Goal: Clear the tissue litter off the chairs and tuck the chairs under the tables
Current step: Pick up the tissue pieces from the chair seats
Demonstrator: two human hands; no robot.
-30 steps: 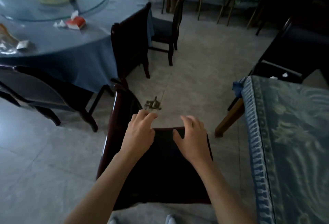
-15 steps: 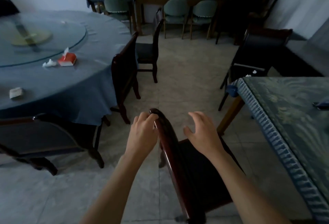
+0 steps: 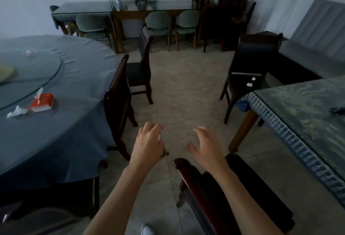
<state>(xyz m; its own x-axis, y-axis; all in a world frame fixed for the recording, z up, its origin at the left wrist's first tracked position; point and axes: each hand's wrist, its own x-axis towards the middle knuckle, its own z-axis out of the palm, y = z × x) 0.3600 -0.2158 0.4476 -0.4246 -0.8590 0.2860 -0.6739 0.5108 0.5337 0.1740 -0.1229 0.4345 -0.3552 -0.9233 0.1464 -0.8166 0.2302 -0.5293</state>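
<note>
A dark wooden chair (image 3: 242, 203) stands low right beside the patterned table (image 3: 298, 122), its top rail toward me. My right hand (image 3: 207, 147) hovers open above the rail, fingers spread, touching nothing. To the left of the rail, over the floor, is my left hand (image 3: 149, 145), its fingers curled around a small white tissue scrap (image 3: 159, 138). Farther off, a second dark chair (image 3: 259, 53) is pulled out at the patterned table's far corner. Two white tissue bits (image 3: 249, 84) lie on its seat.
A round table with a blue cloth (image 3: 74, 119) on the left carries a red tissue pack (image 3: 43, 101) and a crumpled tissue (image 3: 15, 111). One chair (image 3: 115, 104) is tucked against it, another (image 3: 141, 66) stands behind. A grey sofa (image 3: 317, 39) lines the right wall. Tiled floor lies between the tables.
Both hands have come off the near chair's top rail and lifted. The chair now sits lower and more to the right, by the patterned table. My view has risen toward the room.
</note>
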